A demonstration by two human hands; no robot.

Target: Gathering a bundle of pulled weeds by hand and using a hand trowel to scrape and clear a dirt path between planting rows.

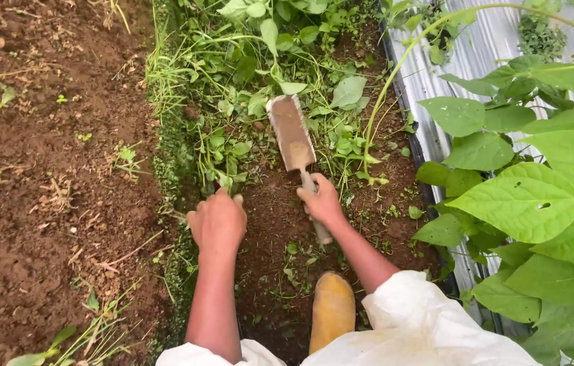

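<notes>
My right hand [321, 201] grips the handle of a flat-bladed hand tool [292, 133], its soil-caked blade pointing away from me over the weeds [233, 146]. My left hand [218, 221] rests knuckles-up on the ground at the near edge of the weed patch, fingers curled into the low green plants; I cannot tell whether it grasps any. Bare dark soil [280, 224] lies between the two hands. White sleeves cover both upper arms.
A yellow boot toe [332, 310] stands on the soil below my hands. Loose brown earth [50, 190] spreads to the left. Large-leaved plants [538, 196] and silver plastic sheeting [456, 61] with a black edge line the right side.
</notes>
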